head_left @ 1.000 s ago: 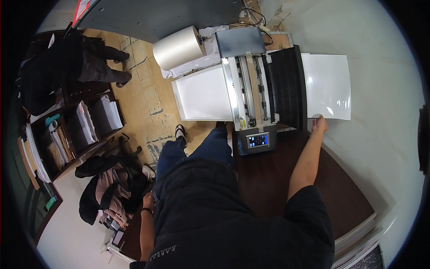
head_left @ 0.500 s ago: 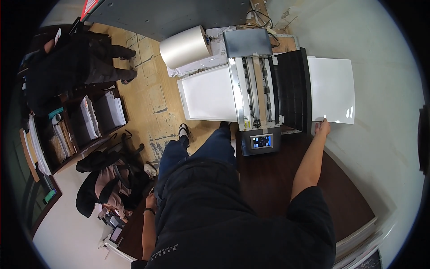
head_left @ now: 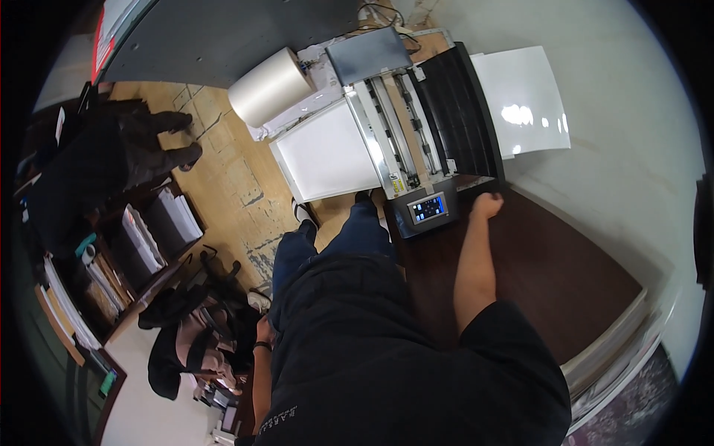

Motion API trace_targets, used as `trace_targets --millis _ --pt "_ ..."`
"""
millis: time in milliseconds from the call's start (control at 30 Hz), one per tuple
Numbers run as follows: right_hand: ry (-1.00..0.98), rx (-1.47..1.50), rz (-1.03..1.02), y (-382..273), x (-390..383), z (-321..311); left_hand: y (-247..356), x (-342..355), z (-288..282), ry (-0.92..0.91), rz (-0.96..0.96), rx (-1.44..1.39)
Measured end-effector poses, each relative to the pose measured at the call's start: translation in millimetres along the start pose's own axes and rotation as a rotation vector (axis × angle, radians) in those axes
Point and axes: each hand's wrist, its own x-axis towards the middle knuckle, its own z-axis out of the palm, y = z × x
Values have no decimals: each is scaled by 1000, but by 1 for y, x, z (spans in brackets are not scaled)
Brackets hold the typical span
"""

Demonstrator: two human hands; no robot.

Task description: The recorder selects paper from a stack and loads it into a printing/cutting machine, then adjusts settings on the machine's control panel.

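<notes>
My right hand is above the dark tabletop, just beside the near end of a sheet-feeding machine. Its fingers are curled in and nothing shows in them. From the machine's black slatted outlet, a glossy white sheet sticks out toward the wall, apart from my hand. On the machine's other side is a shallow white tray with a white surface inside. A lit touchscreen faces up at the near end. My left hand hangs low by my thigh, its fingers mostly hidden.
A large pale film roll lies past the tray. Dark brown tabletop runs along the wall to stacked boards. At the left are shelves of papers, a black office chair and another person in dark clothes.
My right hand has left the glossy sheet's near corner and drawn back toward the machine's near end. The head view has turned, so the machine looks tilted and shifted left.
</notes>
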Motion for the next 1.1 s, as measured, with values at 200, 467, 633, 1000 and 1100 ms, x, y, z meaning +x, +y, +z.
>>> trace_targets --millis 200,467,633,1000,1100 --pt "-102 -123 -84 28 -136 -24 97 99 4 -167 199 151" --pt "-332 -205 -119 29 -200 -56 237 150 -20 -200 402 208" --pt "-327 -150 0 24 -215 -53 240 164 -34 -181 319 389" --pt "-299 -244 -170 26 -244 -58 241 153 8 -313 351 577" --pt "-322 -202 -154 22 -241 -58 262 147 20 -306 398 622"
